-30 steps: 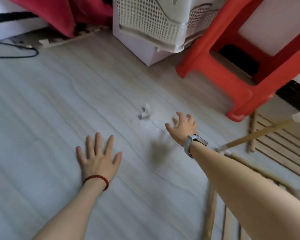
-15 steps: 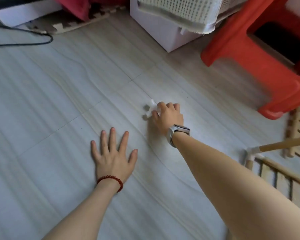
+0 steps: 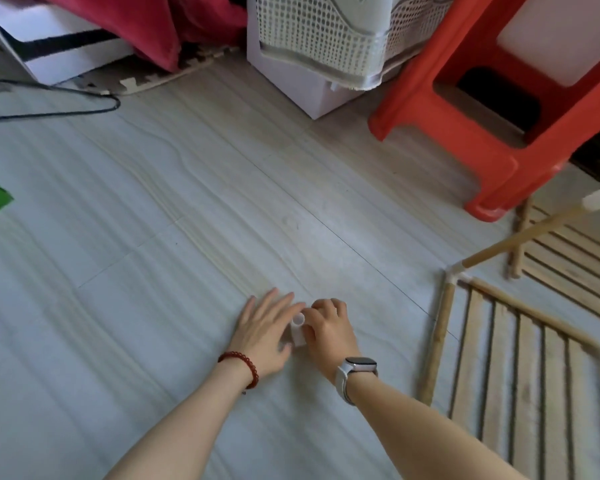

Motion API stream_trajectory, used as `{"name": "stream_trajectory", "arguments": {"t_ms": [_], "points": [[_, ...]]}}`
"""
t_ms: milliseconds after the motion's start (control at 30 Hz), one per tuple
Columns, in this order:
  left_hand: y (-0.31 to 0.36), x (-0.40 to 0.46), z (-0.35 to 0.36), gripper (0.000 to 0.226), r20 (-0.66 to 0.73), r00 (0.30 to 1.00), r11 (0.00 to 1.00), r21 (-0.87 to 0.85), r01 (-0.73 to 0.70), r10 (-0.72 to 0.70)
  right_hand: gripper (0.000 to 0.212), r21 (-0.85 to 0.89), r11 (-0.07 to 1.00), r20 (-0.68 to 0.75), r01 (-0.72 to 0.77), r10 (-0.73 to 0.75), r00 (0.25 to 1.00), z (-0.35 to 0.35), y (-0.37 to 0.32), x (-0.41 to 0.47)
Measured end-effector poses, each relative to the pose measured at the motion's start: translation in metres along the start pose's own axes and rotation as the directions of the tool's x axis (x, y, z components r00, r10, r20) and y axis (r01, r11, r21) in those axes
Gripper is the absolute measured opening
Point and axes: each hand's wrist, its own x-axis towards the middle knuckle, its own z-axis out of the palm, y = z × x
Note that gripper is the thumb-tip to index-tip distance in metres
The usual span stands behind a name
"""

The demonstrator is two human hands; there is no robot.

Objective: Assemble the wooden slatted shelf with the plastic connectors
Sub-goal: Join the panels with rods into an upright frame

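A white plastic connector stands between my two hands, low on the pale floor. My right hand, with a watch on the wrist, curls its fingers round the connector. My left hand, with a red bead bracelet, lies beside it with straight fingers, its fingertips close to the connector's open tube end. At the right a wooden slatted shelf panel lies flat, with a white corner connector joining its dowels. A second slatted panel lies behind it.
A red plastic stool stands at the upper right. A white mesh basket on a white box sits at the top centre, red cloth and a black cable at the upper left.
My right hand reached the connector, took hold of it and brought it back toward me. My left hand lifted off the floor and now sits beside the connector.
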Motion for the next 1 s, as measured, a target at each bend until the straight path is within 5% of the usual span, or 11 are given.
{"name": "stream_trajectory", "arguments": {"t_ms": [167,400,533,700,833,1000], "points": [[0.018,-0.034,0.032,0.061,-0.132,0.988,0.995,-0.037,-0.092,0.086,0.04,0.07,0.953,0.114,-0.296,0.287,0.951,-0.009,0.006,-0.057],[0.076,-0.076,0.024,0.029,0.168,0.985,0.986,-0.157,0.053,-0.026,0.032,0.164,0.87,0.155,-0.465,0.442,0.883,-0.017,-0.008,-0.12],[0.083,-0.097,0.01,0.03,0.136,0.982,0.969,-0.188,0.158,-0.133,0.028,0.313,0.729,0.2,-0.608,0.575,0.793,-0.028,-0.007,-0.155],[0.109,-0.103,-0.065,0.044,-0.061,0.981,0.927,-0.342,0.154,-0.186,0.027,0.583,0.589,0.228,-0.56,0.543,0.808,-0.084,-0.034,-0.182],[0.168,-0.118,-0.148,0.024,-0.213,0.937,0.848,-0.512,0.135,-0.277,0.024,0.608,0.646,0.198,-0.462,0.44,0.876,-0.154,-0.061,-0.224],[0.241,-0.146,-0.223,0.027,-0.385,0.892,0.813,-0.581,-0.034,-0.238,0.032,0.525,0.784,0.051,-0.332,0.361,0.931,-0.225,-0.078,-0.268]]}}
